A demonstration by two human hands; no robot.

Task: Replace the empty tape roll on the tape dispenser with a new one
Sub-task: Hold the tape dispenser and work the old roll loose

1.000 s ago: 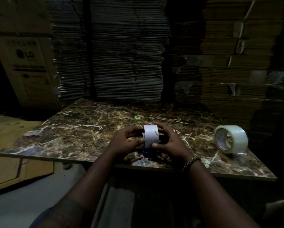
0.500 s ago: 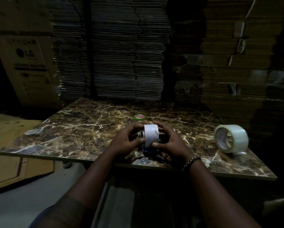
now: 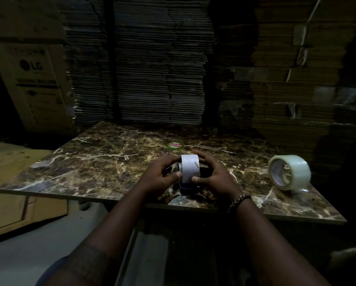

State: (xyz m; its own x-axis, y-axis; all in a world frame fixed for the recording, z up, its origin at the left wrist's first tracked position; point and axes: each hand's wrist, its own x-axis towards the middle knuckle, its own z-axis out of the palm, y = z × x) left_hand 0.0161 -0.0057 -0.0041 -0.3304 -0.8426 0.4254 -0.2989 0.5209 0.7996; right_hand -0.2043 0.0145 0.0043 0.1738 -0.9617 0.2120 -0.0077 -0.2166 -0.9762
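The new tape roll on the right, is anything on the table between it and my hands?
Nothing visible. Bare table lies between the new roll and the right hand. Both hands hold the white core.

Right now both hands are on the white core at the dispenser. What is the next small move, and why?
Probably slide the empty core sideways off the dispenser. Both the left hand and the right hand pinch it, and the new roll waits untouched on the table.

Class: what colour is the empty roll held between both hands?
White empty roll, shown in the head view.
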